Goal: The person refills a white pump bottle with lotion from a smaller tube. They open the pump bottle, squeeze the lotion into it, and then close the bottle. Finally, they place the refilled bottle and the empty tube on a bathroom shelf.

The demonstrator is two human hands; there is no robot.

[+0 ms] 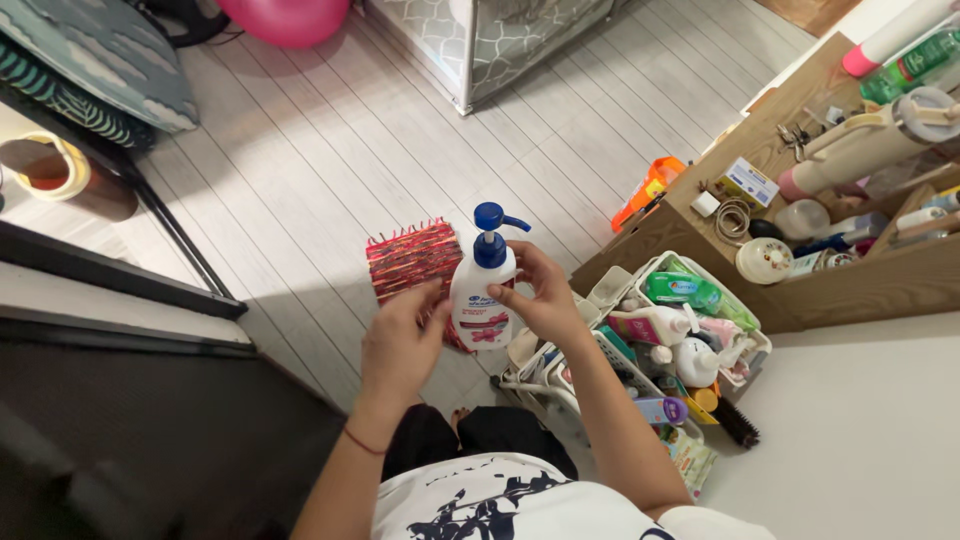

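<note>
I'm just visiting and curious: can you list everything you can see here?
pump bottle: one, white with blue pump, held in both hands
mat: one, red woven, on the floor behind the bottle
basket: one, white, full of bottles, right of the hands
shelf: one, wooden, cluttered, far right
ball: one, pink, top edge
cushions: patterned, top left
left hand: on the bottle's side
right hand: on the bottle's other side

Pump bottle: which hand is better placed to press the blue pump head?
Probably the right hand: its fingers sit high on the white pump bottle, just under the blue pump head. The left hand is lower, at the bottle's base.
</note>
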